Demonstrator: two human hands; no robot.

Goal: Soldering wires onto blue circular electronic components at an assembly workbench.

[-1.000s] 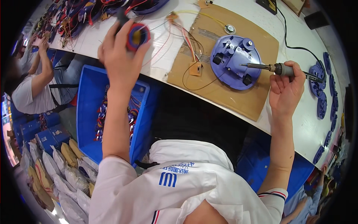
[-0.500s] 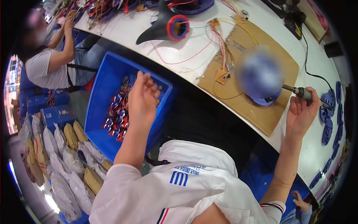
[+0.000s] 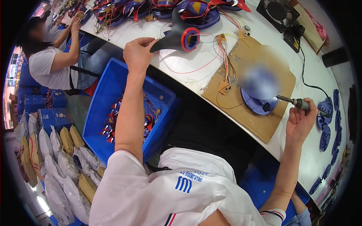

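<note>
iron (image 3: 298, 102) in the right hand (image 3: 299, 118), its grip caught between thumb and fingertips, the other fingers loosely curled; its long axis slants from lower right to upper left, the metal tip aimed left at the base (image 3: 256, 104). blur covers the upper part of the base, so whether the tip touches it i cannot tell. the base, round and purple, sits on the cardboard (image 3: 241, 116) on the desk (image 3: 177, 77). off to the left, near the desk's front edge, is the grey tail (image 3: 170, 39): its long axis runs roughly left to right, the red-rimmed round opening facing right, one fluke pointing up toward the far side, the other pointing left. the left hand (image 3: 138, 54) is nearly closed, fingers pinching the tip of that left fluke. thin wires run from the opening to the right, toward a small board (image 3: 221, 37) by the cardboard; a second board (image 3: 223, 87) lies on the cardboard, left of the base. below the left forearm stands the blue tub (image 3: 100, 109), with red and purple parts (image 3: 149, 122) inside.
</note>
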